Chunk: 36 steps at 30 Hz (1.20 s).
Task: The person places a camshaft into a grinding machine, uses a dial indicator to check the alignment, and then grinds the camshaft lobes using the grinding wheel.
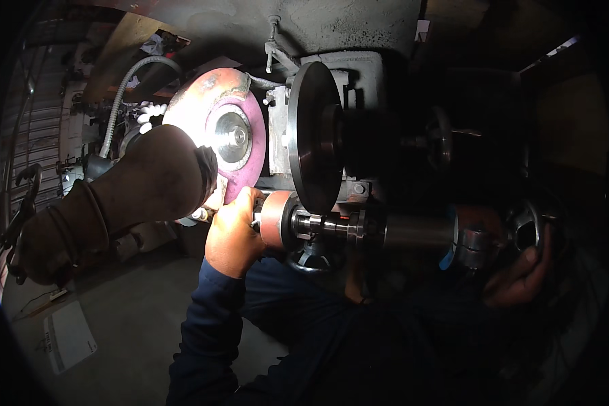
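My left hand (233, 238) is closed at the left end of a horizontal shaft (331, 227), right beside a red-painted round collar (275, 220). What its fingers grip is hidden behind the hand. Low on the right, in shadow, my right hand (520, 279) curls around the rim of a metal handwheel (538, 233). Between the two hands, the shaft's stepped, shiny metal part leads into a smooth grey cylinder (419, 230) with a clamp (477, 238). Above my left hand stands a pink grinding wheel (254, 145) under a worn guard.
A large dark disc (316, 135) stands upright just above the shaft. To the left, a bulky work lamp (152, 172) shines on the grinding wheel; a flexible metal hose (117, 95) curves behind it. A second handwheel (314, 259) sits below the shaft. A white board (69, 337) lies lower left.
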{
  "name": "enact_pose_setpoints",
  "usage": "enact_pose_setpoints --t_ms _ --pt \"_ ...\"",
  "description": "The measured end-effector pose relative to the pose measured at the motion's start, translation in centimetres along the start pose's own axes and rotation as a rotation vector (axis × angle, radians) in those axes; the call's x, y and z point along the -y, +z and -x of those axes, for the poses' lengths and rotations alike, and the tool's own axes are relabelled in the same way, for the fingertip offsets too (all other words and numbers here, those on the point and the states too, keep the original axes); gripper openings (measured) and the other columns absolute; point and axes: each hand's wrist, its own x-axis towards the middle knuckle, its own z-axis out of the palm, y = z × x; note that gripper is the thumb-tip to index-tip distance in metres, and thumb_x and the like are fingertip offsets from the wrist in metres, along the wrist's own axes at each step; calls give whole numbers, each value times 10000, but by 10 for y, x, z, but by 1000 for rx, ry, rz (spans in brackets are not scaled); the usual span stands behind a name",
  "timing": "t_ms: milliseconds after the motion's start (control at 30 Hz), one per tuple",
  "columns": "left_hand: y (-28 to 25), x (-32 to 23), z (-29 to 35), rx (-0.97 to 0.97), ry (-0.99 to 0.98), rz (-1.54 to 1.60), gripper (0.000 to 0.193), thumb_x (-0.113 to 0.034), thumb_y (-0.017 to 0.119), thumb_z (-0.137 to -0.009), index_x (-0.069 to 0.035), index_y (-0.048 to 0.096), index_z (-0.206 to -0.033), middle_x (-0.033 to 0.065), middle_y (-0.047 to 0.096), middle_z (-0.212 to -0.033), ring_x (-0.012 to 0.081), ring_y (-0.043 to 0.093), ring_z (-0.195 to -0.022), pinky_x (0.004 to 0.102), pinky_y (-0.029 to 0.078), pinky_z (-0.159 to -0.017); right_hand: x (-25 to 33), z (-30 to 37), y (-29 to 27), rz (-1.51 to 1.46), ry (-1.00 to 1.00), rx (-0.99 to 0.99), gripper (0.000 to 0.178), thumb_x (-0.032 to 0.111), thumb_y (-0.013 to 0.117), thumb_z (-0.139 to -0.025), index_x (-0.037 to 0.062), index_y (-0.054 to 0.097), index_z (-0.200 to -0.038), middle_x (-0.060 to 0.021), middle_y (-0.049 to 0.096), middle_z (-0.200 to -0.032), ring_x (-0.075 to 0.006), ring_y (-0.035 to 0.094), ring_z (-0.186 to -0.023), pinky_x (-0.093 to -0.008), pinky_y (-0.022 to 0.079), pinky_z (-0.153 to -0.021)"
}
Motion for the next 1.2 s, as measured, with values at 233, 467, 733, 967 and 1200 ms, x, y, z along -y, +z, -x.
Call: enact_pose_setpoints --t_ms 233,467,733,967,1200 --pt "-4 -6 18 -85 160 -24 573 -55 798 -717 12 538 -1224 224 664 -1108 305 716 -772 356 567 -697 -5 -3 -20 -275 305 42 464 285 416 -1045 -72 500 -1330 -192 539 -1331 -278 503 -1267 -372 398 -1049" --pt "52 21 99 -636 5 384 264 78 654 -829 17 578 -1074 141 653 -1006 132 662 -672 232 535 -596 -11 -16 -28 -978 1072 76 452 309 533 -976 12 531 -1317 -144 610 -1203 -258 591 -1132 -351 496 -915" --pt "71 45 98 -824 -46 -18 191 17 607 -869 35 580 -1058 156 621 -1101 266 597 -1051 366 443 -968 83 -14 -26 -352 -464 402 324 225 569 -909 -7 643 -1123 -132 661 -1015 -278 653 -866 -395 558 -731" --pt "69 48 66 -997 -243 1016 369 -163 441 -1050 70 395 -1333 192 535 -1270 269 572 -1144 393 453 -1027 157 -6 55 -107 -429 904 542 190 767 -700 -27 603 -1169 -182 623 -1057 -342 612 -1009 -432 521 -872" --pt "33 33 43 -488 -447 1689 457 -383 437 -1045 -4 471 -1297 118 561 -1304 191 565 -1148 345 472 -951 168 -30 66 37 -413 1256 214 133 691 -746 59 691 -947 -117 685 -853 -253 685 -805 -397 551 -698"
